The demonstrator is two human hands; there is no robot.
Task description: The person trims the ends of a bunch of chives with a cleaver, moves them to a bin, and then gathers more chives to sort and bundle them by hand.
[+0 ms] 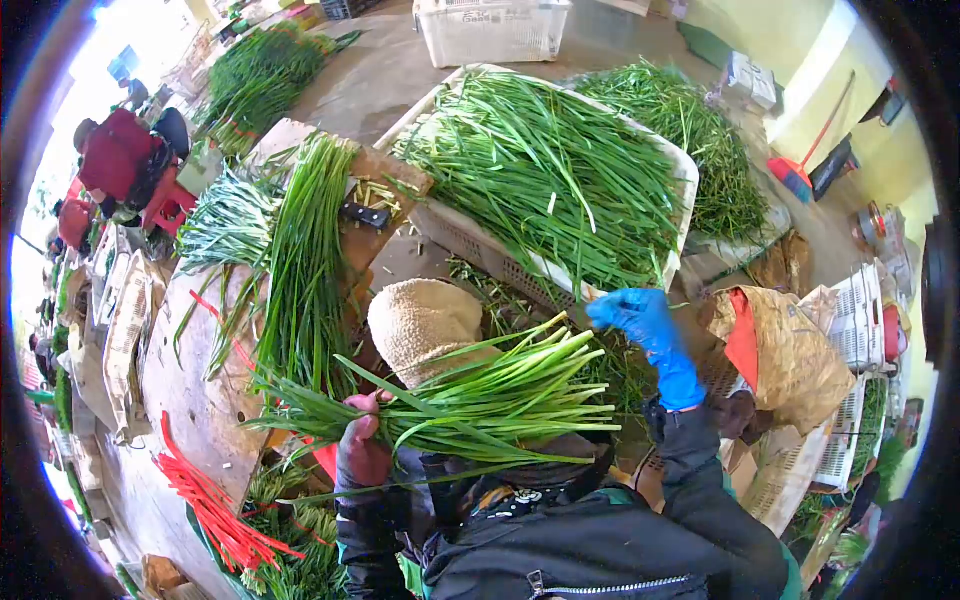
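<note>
My left hand [366,440], in a dark reddish covering, is closed round a bunch of garlic chives [500,400]. The bunch lies sideways over my lap, its pale stem ends to the right and leaf tips to the left. My right hand [640,325], in a blue glove, is raised at the near corner of a white crate [690,190] heaped with long green chives [540,170]. Its fingers are pressed together; whatever they may hold is too small to name. Just behind the bunch is a beige towelling-covered knee [425,325].
A wooden board [185,370] on the left bears more chives [315,260] and a black-handled knife [365,215]. Red strips [215,510] hang at its near edge. A brown sack [790,360] stands right. Behind are a white basket [490,35], a broom [795,175] and a person in red [125,160].
</note>
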